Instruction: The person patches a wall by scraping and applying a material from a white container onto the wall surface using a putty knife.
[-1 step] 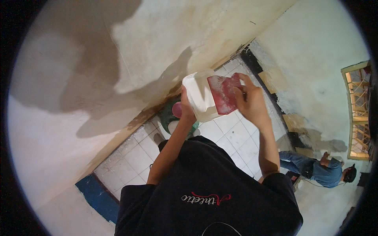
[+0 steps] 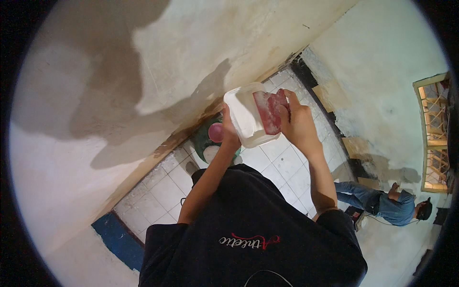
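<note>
In my left hand (image 2: 231, 129) is a translucent white plastic tub (image 2: 248, 141), gripped by its side with the thumb up along the rim. White paste (image 2: 246, 112) coats the inside. My right hand (image 2: 300, 122) is closed on a flat red putty spreader (image 2: 268, 112), smeared with white. The spreader lies over the tub's right part, its straight edge toward the paste; whether it touches the paste I cannot tell. The undersides of both hands' grips are hidden.
Close on the left is a patchy cream wall (image 2: 181, 57). Below the tub, a green object (image 2: 203, 136) with a pink round cup (image 2: 216, 132) stands on the white tiled floor (image 2: 282, 160). At right, another person (image 2: 397, 208) works near a wall with a barred window (image 2: 434, 138).
The spreader has shifted slightly left and tilted, so less of its face shows. The tub has turned a little, and my right hand has moved slightly left.
</note>
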Motion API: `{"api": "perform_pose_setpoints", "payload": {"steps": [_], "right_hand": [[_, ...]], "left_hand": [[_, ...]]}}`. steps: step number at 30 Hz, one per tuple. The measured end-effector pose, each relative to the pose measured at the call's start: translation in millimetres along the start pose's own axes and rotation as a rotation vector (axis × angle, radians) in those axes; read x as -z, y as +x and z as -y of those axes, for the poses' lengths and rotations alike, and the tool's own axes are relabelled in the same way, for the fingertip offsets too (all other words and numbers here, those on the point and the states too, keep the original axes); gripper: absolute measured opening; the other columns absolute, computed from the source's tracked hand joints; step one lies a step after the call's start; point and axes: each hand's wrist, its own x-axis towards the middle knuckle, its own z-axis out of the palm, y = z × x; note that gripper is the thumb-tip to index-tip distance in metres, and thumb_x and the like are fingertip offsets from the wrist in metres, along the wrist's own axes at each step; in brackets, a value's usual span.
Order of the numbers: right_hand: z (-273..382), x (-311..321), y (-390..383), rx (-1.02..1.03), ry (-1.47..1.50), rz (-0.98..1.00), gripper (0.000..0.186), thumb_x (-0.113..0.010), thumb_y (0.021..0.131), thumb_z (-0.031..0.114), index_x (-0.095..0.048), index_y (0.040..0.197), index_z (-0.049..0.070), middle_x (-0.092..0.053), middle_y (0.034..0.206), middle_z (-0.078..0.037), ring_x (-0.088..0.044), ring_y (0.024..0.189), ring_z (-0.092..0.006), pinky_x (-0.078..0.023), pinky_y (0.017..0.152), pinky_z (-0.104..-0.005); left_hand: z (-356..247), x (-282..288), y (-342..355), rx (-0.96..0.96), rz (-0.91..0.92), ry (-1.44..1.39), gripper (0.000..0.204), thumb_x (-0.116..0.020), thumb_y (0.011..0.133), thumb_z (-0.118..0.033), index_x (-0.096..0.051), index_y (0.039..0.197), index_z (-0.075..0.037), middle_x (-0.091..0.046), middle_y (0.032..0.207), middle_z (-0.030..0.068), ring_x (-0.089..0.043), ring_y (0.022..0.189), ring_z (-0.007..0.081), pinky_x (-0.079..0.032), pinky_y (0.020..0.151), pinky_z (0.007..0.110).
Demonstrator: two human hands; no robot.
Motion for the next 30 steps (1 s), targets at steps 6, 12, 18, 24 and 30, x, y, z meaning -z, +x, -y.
{"api": "perform_pose_setpoints", "payload": {"steps": [6,12,18,24,30], "right_hand": [[-14,-49,-2,-0.094,-0.006,-0.048,0.036,-0.053,0.082,-0.003,-0.053,0.118,-0.003,-0.063,0.077,-0.029,-0.065,0.073,-0.0437,-0.052,0.064,-0.0455],[-28,-68,5,-0.069,0.093,-0.001,0.034,-0.055,0.082,-0.003,-0.056,0.116,-0.003,-0.063,0.076,-0.029,-0.066,0.071,-0.0421,-0.052,0.063,-0.0428],[-11,-64,9,-0.082,0.225,0.000,0.037,-0.057,0.081,-0.003,-0.057,0.117,-0.003,-0.063,0.074,-0.028,-0.065,0.068,-0.0423,-0.051,0.061,-0.0413],[-8,-75,12,-0.022,0.042,0.081,0.042,-0.066,0.082,0.015,-0.055,0.119,-0.002,-0.067,0.085,-0.025,-0.065,0.068,-0.0414,-0.053,0.062,-0.0473],[1,-67,21,0.049,-0.038,-0.014,0.034,-0.063,0.087,0.018,-0.057,0.114,0.000,-0.068,0.084,-0.021,-0.066,0.066,-0.0387,-0.054,0.061,-0.0469]], "left_hand": [[6,5,0,-0.045,0.009,-0.033,0.069,-0.028,0.099,-0.059,-0.040,0.140,-0.005,-0.054,0.130,0.0141,-0.056,0.117,0.0279,-0.044,0.103,0.040],[5,0,2,0.006,-0.078,-0.054,0.064,-0.031,0.099,-0.057,-0.043,0.137,-0.006,-0.056,0.126,0.0132,-0.056,0.115,0.0277,-0.046,0.101,0.040],[-6,-7,-1,-0.059,-0.158,0.104,0.063,-0.028,0.100,-0.057,-0.044,0.135,-0.006,-0.056,0.125,0.0121,-0.056,0.114,0.0264,-0.045,0.101,0.039],[-2,16,11,-0.039,-0.035,0.027,0.066,-0.028,0.101,-0.056,-0.041,0.138,-0.003,-0.054,0.130,0.0144,-0.056,0.116,0.0268,-0.046,0.100,0.040],[0,16,9,-0.069,-0.117,0.120,0.068,-0.026,0.100,-0.059,-0.042,0.138,-0.006,-0.054,0.130,0.0130,-0.054,0.118,0.0285,-0.042,0.103,0.041]]}}
